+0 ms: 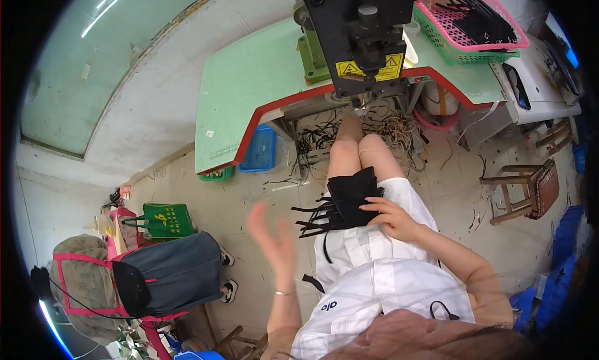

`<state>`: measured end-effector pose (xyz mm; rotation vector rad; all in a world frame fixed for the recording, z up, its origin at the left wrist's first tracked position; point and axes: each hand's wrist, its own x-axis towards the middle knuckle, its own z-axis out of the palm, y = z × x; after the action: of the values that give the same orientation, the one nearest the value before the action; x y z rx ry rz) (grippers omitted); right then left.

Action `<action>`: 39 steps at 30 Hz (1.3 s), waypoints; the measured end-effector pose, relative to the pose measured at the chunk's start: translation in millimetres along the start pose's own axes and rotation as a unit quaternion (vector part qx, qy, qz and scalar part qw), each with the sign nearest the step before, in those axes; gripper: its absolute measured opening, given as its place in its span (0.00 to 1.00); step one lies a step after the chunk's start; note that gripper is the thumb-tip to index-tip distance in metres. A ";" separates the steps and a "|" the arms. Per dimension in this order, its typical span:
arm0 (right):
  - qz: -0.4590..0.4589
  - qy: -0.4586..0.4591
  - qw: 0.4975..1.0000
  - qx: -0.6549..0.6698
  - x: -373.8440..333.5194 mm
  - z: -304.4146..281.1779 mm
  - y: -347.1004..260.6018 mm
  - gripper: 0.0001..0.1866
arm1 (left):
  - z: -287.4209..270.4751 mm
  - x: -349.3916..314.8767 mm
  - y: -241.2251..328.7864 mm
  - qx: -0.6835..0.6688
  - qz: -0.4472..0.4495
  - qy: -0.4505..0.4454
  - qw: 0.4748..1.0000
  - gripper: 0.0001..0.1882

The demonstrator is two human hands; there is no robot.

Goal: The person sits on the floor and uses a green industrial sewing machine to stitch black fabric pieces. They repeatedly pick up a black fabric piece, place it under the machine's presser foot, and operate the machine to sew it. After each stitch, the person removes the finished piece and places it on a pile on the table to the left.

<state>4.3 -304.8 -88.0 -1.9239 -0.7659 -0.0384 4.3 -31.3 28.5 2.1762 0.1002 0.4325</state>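
A pile of black straps (346, 204) lies across my lap, with loose ends sticking out to the left. My right hand (390, 215) rests on the pile's right side, fingers curled onto the black pieces. Off to the left of my lap, my left hand (273, 240) is raised in the air, blurred, fingers spread, holding nothing. A thin bracelet sits on its wrist. Ahead of my knees stands a black press machine (359, 29) on a green table with a red edge (249, 91).
A pink basket of black straps (474, 19) sits in a green basket at the table's far right. Scrap cords litter the floor under the table (387, 126). A wooden stool (530, 188) stands right; a blue crate (259, 149), a green bag (165, 219) and a draped chair (165, 272) are left.
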 end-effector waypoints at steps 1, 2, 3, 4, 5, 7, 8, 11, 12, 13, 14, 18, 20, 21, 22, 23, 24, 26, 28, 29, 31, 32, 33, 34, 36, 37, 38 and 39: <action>0.022 0.028 0.999 0.013 -2.1 -4.3 -5.1 0.16 | 27.0 -7.0 10.5 0.008 0.053 -0.104 0.993 0.27; 0.043 0.073 0.996 -0.003 -4.5 -9.7 -10.7 0.17 | 53.1 -12.9 22.2 0.006 0.105 -0.208 0.972 0.29; 0.095 0.109 0.989 0.014 -7.8 -11.6 -16.6 0.17 | 80.9 -23.6 8.8 0.052 0.159 -0.256 0.952 0.31; 0.146 0.144 0.978 0.032 -14.0 -12.6 -20.3 0.17 | 109.5 -34.4 -6.4 0.091 0.214 -0.298 0.926 0.33; 0.193 0.183 0.963 0.049 -18.6 -16.5 -19.7 0.17 | 122.2 -33.8 -17.3 0.114 0.228 -0.295 0.921 0.33; 0.188 0.240 0.951 0.055 -32.4 -21.6 1.2 0.17 | 139.6 -27.8 -35.4 0.133 0.260 -0.298 0.909 0.33; 0.213 0.263 0.937 0.086 -35.9 -25.5 1.4 0.16 | 142.5 -24.6 -40.4 0.127 0.276 -0.309 0.901 0.33; 0.257 0.278 0.915 0.141 -48.3 -28.9 10.2 0.16 | 142.7 -26.9 -50.3 0.065 0.292 -0.262 0.917 0.33; 0.279 0.277 0.904 0.169 -47.9 -28.1 11.8 0.16 | 138.9 -22.6 -40.1 0.052 0.286 -0.237 0.927 0.30; 0.300 0.275 0.892 0.197 -46.3 -27.1 13.7 0.17 | 132.6 -22.3 -28.2 0.035 0.176 -0.233 0.956 0.27; 0.327 0.252 0.877 0.247 -40.9 -24.2 16.4 0.12 | 123.0 -22.4 -11.7 0.017 0.064 -0.223 0.973 0.24; 0.423 0.095 0.729 0.530 22.5 -45.0 -14.8 0.23 | 101.9 1.5 46.7 -0.269 -0.116 -0.202 0.935 0.15; 0.367 0.044 0.734 0.570 49.0 -60.2 -30.7 0.26 | 104.7 11.7 53.8 -0.267 -0.020 -0.155 0.951 0.12; 0.342 0.023 0.735 0.585 60.7 -72.8 -41.3 0.27 | 109.1 17.5 57.6 -0.279 0.005 -0.151 0.948 0.11; 0.332 0.036 0.737 0.587 71.6 -83.9 -46.7 0.25 | 113.4 25.5 62.9 -0.290 0.029 -0.148 0.945 0.10; 0.318 0.042 0.768 0.554 78.6 -95.6 -48.0 0.25 | 117.5 32.3 68.6 -0.303 0.053 -0.143 0.941 0.10; 0.306 0.051 0.797 0.519 82.8 -108.9 -48.5 0.24 | 121.7 38.0 77.0 -0.331 0.050 -0.152 0.930 0.10; 0.321 0.067 0.806 0.492 88.8 -137.0 -57.4 0.18 | 127.4 49.9 94.4 -0.379 0.010 -0.175 0.909 0.10; 0.335 0.059 0.849 0.404 94.3 -156.0 -69.7 0.15 | 134.9 58.8 97.3 -0.386 0.004 -0.186 0.904 0.13; 0.344 0.057 0.865 0.360 94.1 -160.4 -71.4 0.14 | 136.9 62.0 99.3 -0.385 -0.007 -0.210 0.899 0.14; 0.335 0.086 0.883 0.317 94.4 -164.8 -65.1 0.11 | 137.0 70.5 105.4 -0.382 -0.029 -0.253 0.888 0.14; 0.329 0.099 0.889 0.302 95.7 -169.5 -63.7 0.11 | 137.2 76.1 106.4 -0.413 -0.076 -0.281 0.863 0.09; 0.322 0.111 0.895 0.287 96.8 -173.4 -63.5 0.11 | 142.5 79.2 97.7 -0.418 -0.077 -0.264 0.866 0.06; 0.312 0.126 0.899 0.282 98.8 -175.5 -66.7 0.10 | 144.7 82.7 89.0 -0.412 -0.080 -0.268 0.867 0.08; 0.324 0.113 0.903 0.259 102.2 -182.4 -70.1 0.10 | 146.1 87.1 84.6 -0.406 -0.081 -0.263 0.871 0.11; 0.330 0.106 0.905 0.247 103.2 -184.4 -70.8 0.10 | 146.2 87.2 85.9 -0.405 -0.080 -0.254 0.874 0.12; 0.328 0.103 0.907 0.243 104.7 -185.7 -70.6 0.10 | 144.9 88.6 88.5 -0.404 -0.078 -0.245 0.878 0.13; 0.325 0.101 0.909 0.240 105.8 -186.6 -70.2 0.10 | 142.3 89.9 91.9 -0.403 -0.080 -0.243 0.879 0.13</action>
<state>107.7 -387.3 95.0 -1.5767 0.0405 0.3290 129.5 -175.3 48.3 1.3717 -0.1582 -0.1716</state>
